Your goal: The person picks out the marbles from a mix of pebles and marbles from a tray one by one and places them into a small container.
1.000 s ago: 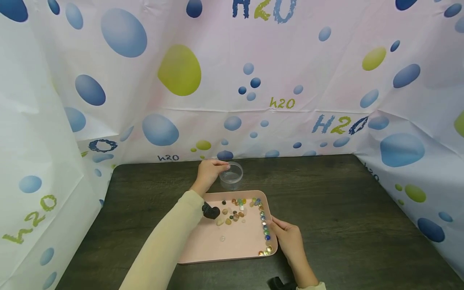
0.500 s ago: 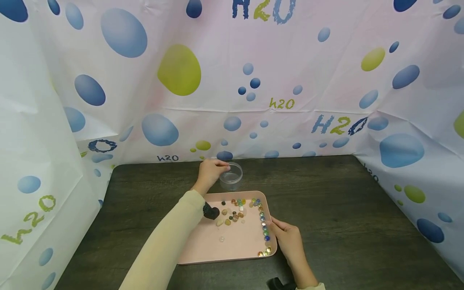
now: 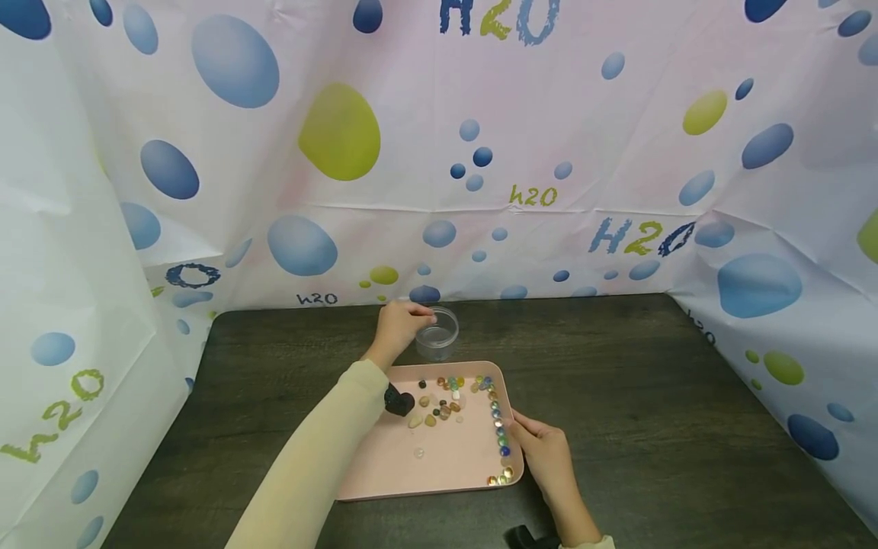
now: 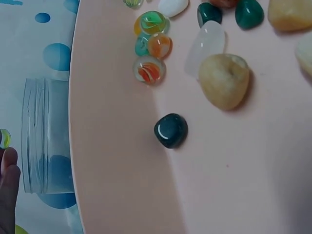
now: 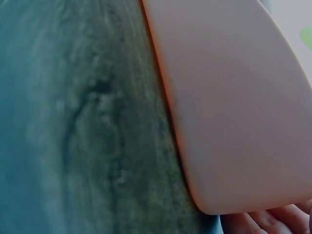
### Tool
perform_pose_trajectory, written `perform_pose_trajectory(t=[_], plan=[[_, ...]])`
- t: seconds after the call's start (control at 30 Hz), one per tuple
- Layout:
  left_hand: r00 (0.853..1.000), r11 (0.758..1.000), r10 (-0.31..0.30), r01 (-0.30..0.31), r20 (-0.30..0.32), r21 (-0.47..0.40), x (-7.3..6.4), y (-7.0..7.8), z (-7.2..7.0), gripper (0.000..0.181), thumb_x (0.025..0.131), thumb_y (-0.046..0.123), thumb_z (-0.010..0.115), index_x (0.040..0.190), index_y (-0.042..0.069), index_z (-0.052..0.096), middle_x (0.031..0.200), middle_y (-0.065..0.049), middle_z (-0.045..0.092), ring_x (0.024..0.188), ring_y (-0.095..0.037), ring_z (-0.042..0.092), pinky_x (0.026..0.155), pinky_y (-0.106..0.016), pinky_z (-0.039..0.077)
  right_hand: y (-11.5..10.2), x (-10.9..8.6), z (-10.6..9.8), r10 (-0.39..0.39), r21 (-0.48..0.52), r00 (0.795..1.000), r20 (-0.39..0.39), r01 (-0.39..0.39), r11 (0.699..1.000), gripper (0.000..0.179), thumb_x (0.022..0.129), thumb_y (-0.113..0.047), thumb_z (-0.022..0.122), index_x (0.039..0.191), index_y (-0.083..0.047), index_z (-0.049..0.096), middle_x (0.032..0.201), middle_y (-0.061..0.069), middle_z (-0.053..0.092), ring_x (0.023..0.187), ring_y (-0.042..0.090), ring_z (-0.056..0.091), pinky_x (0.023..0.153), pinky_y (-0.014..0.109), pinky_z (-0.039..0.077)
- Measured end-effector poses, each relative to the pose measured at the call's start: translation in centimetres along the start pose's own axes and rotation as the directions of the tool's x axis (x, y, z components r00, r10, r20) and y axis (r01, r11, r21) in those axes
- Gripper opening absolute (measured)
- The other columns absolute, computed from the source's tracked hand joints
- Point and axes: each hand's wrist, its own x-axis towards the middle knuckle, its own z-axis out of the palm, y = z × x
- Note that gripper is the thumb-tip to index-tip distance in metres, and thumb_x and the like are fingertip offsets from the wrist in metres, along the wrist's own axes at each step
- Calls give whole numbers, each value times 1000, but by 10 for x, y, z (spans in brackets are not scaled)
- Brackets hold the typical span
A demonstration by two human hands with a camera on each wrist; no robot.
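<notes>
Left hand: the left hand (image 3: pixel 401 328) reaches over the tray's far edge, thumb and fingertips closed together in a pinch on a clear yellow-green marble (image 4: pixel 5 138), right at the cup's mouth
Right hand: the right hand (image 3: pixel 549 454) grips the tray's right edge, thumb at the rim and fingers curled against the outside
Cup: the clear cup (image 3: pixel 437 347) stands upright on the bench (image 3: pixel 617 381), between the tray's far edge and the bench's far edge
Tray: the pink tray (image 3: pixel 425 476) lies on the bench, well apart from its far corners
Marble row: a line of coloured marbles (image 3: pixel 504 451) follows the tray's right edge between its far and near corners
Stones: tan stones (image 4: pixel 224 80) sit loosely grouped towards the tray's far edge; one dark green stone (image 4: pixel 170 130) lies apart, nearer that edge
Backdrop: a white spotted sheet (image 3: pixel 405 191) hangs behind the bench's far edge
</notes>
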Motion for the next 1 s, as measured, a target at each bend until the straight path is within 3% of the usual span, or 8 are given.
perform_pose_trajectory(t=[0.4, 0.77, 1.0], plan=[[1000, 1000, 12, -13, 12, 19, 0, -3, 2, 14, 81, 27, 73, 89, 17, 76, 96, -1, 71, 84, -16, 65, 68, -29, 52, 2, -1, 1, -17, -19, 1000, -3, 17, 1000, 41, 85, -32, 67, 112, -1, 67, 102, 16, 69, 90, 23, 68, 71, 29, 56], [1000, 995, -14, 16, 27, -95, -10, -3, 9, 11, 79, 28, 74, 88, 21, 76, 97, 3, 71, 93, -16, 64, 80, -34, 52, 2, -1, -1, -25, -9, 1000, 16, 25, 1000, 38, 88, -29, 64, 114, -1, 66, 109, 17, 66, 100, 27, 65, 77, 32, 55], [997, 971, 1, 19, 83, -238, -20, -6, 20, 22, 82, 24, 71, 100, 12, 74, 99, 0, 71, 92, -17, 65, 82, -38, 53, 1, 0, 0, -30, -10, 999, 16, 30, 999, 41, 87, -31, 65, 114, 0, 66, 110, 18, 66, 101, 28, 64, 78, 34, 55]])
